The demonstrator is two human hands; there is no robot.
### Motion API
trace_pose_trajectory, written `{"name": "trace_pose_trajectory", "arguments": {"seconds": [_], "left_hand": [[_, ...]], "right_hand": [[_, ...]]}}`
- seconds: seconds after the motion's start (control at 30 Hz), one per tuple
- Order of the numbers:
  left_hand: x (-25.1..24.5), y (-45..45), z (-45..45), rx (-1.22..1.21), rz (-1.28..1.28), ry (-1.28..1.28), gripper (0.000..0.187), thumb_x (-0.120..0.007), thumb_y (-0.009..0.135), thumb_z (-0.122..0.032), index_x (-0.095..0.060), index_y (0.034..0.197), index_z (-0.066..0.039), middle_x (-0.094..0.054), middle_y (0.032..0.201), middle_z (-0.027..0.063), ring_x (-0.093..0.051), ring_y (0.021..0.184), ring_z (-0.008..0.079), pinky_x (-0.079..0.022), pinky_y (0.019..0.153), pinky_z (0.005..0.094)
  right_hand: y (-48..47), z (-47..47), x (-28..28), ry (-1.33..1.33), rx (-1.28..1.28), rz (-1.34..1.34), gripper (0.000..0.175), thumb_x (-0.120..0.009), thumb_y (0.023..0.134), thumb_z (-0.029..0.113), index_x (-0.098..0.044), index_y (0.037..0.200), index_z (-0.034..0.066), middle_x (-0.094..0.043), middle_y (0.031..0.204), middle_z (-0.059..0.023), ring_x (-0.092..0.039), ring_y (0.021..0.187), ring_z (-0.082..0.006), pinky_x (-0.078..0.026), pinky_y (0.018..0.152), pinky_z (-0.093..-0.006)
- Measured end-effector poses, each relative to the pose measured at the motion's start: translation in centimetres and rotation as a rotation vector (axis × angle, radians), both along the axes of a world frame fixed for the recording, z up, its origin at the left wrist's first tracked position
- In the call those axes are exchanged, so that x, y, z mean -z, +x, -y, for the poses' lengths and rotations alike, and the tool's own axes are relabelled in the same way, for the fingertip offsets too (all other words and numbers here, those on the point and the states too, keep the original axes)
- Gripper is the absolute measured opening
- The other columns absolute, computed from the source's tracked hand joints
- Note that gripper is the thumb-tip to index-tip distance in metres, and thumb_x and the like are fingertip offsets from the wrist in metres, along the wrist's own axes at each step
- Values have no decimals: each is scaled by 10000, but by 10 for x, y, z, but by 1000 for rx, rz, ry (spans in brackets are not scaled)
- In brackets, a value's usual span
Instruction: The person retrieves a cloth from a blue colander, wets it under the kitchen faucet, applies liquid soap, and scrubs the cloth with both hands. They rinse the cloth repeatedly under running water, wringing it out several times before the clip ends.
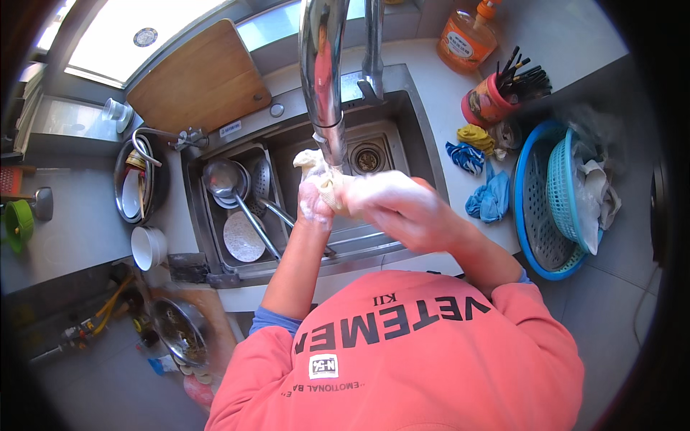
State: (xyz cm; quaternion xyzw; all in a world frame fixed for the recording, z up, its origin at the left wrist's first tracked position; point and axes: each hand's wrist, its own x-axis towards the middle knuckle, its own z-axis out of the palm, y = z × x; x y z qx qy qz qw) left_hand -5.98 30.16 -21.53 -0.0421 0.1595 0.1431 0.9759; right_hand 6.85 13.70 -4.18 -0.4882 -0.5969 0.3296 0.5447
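Observation:
A cream-coloured cloth (331,193) is bunched between my two hands below the chrome faucet (330,141). My left hand (312,202), wet with whitish suds, grips the cloth, one end of which sticks up past the fingers. Blurred by motion, my right hand (401,210) is closed on the cloth's right side. Both hands are over the stainless steel sink (294,143), whose drain strainer (368,158) shows beyond them. In the left basin lie a metal ladle (222,176), a slotted skimmer (261,178) and a speckled dish (243,237).
A wooden cutting board (199,75) leans behind the sink. Right of it stand an orange soap bottle (466,40), a chopstick holder (488,101), a blue cloth (489,196) and plastic baskets (520,204). Left are a white bowl (148,248) and a metal basin (123,207).

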Motion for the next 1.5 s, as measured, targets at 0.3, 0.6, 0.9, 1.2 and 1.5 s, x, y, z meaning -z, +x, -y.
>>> {"name": "trace_pose_trajectory", "arguments": {"seconds": [0.3, 0.6, 0.9, 1.2, 1.5], "left_hand": [[-21, 9, 11, -103, -65, 41, 228, -442, 916, -86, -532, 1115, -17, -607, 1014, 139, -615, 942, 281, -526, 793, 469], [-17, 8, 12, -54, -48, -23, 242, -409, 943, -127, -555, 1104, -20, -636, 981, 158, -632, 936, 285, -514, 827, 467], [-11, 5, -4, -75, -97, -88, 310, -380, 976, -273, -554, 1125, -63, -615, 1062, 131, -601, 959, 299, -494, 863, 446], [-24, 26, 25, -135, 46, -59, 274, -372, 926, -182, -532, 1100, -45, -603, 995, 162, -595, 965, 342, -486, 873, 472], [16, 26, 42, -80, 410, -371, 243, -452, 917, -200, -528, 1084, -41, -586, 1017, 100, -592, 936, 234, -505, 841, 362]], "right_hand": [[-25, 34, -108, 260, -526, -759, 212, -531, 857, -36, -564, 1054, -109, -571, 1129, -240, -564, 1063, -338, -464, 884, -396], [-93, 37, -108, 614, -158, -917, 212, -509, 817, 7, -584, 997, -75, -559, 1148, -229, -537, 1095, -309, -443, 904, -344], [-17, 8, -27, -308, -169, -318, 174, -579, 905, 165, -580, 938, -6, -616, 918, -91, -611, 852, -187, -497, 776, -313], [-37, -34, 122, -196, 166, -1549, 541, -589, 861, 452, -440, 1280, 145, -518, 1224, -44, -461, 1198, -201, -340, 1030, -428], [-63, -33, 113, -106, 577, 28, 257, -536, 862, 90, -604, 1105, 43, -576, 1139, -148, -560, 1054, -298, -430, 918, -350]]}}
